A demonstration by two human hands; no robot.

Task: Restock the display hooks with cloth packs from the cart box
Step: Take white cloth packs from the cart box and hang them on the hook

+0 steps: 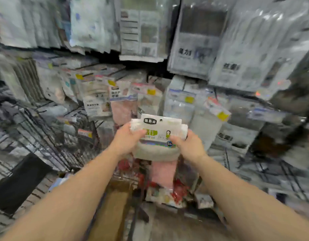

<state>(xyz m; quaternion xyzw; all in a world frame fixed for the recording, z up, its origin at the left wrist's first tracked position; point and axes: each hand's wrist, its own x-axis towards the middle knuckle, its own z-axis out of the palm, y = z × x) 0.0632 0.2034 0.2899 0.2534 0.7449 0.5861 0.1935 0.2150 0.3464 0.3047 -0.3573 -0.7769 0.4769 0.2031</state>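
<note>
A white cloth pack [159, 136] with a white header card, a black label and green print is held up in front of the display. My left hand [127, 139] grips its left edge, thumb on the front. My right hand [186, 145] grips its right edge the same way. The pack's top hole sits level with the rows of hanging packs [122, 101] on the wire display behind it. The picture is blurred by motion. A brown cardboard cart box [113, 206] shows low in the middle, under my arms.
Large clear-bagged packs [202, 40] hang across the top. Smaller packs with yellow price tags [211, 110] hang to the right. A pink cloth pack [163, 173] hangs just below my hands. Wire grid shelving [45, 141] runs along the left, and a black object [19, 181] lies at lower left.
</note>
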